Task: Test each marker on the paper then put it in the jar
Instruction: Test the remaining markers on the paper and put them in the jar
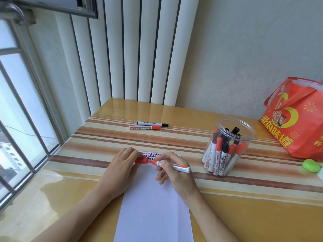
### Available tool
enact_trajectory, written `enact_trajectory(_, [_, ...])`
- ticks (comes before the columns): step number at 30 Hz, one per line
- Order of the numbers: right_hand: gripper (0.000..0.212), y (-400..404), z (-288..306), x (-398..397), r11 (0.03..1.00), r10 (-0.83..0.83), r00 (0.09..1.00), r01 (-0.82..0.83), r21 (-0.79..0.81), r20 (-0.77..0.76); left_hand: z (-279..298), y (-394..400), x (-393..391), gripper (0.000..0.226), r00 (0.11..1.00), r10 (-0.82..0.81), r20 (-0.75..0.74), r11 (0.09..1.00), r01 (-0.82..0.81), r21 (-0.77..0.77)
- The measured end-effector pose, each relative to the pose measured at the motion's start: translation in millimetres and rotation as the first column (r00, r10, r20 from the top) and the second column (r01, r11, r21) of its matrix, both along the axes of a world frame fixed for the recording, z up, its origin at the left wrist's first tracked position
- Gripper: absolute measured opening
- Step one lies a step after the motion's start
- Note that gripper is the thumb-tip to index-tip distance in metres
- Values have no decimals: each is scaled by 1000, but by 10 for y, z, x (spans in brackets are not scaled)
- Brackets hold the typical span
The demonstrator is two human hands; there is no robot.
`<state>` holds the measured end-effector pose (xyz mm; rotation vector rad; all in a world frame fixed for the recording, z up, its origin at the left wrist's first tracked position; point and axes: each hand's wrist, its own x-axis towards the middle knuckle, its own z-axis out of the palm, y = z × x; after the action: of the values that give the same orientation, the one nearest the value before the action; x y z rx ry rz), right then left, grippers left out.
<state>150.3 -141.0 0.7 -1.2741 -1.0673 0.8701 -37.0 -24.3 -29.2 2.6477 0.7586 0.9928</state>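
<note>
Beside the window, the striped counter holds all the things of your task, with a white radiator behind it. Your right hand grips a red marker by its body, and your left hand pinches its red cap just at the tip, over the far end of the paper; I cannot tell whether the cap is coming off or going on. A row of red and dark test marks already stands along the far edge of the paper, and the clear jar to your right is already crowded with markers, so I judge that most of the work is done. Two more markers, one black and one red, lie side by side at the far part of the counter, well apart from the paper; they probably still wait for testing. The way from the paper to the jar is open, but the jar mouth has little free room between the markers. A red bag and a small green object stand beyond the jar, near the right edge. The left edge of the counter runs close to the window bars.
</note>
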Motion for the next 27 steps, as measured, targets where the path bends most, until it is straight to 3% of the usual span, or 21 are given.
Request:
enact_trajectory(6, [19,10,-22,18,999,33,999,-33,-16,-28,47,-24,7,15,995,-103,-11,994,104,21])
enact_trajectory(12, [12,-13,35,16,997,81,988,-79,-25,130,69,-30,-19,12,987,-159,8,987,160,-29])
enact_trajectory(16, [29,-21,112,91,998,45,998,-46,-31,-43,52,-37,-12,11,995,-99,12,994,99,-38])
enact_trajectory(18, [22,-11,96,161,999,7,998,-10,-49,-67,41,-33,-10,12,997,-78,11,996,79,-47])
enact_trajectory(21, [4,4,-5,268,999,-29,967,40,-36,254,24,-18,-9,15,998,-69,3,996,69,-57])
enact_trajectory(23, [10,7,-67,300,999,-39,858,51,-11,512,12,-9,2,22,997,-72,-22,996,71,-61])
enact_trajectory(27, [15,57,-96,293,993,-85,659,0,114,747,-26,11,1,31,994,-92,-58,993,87,-80])
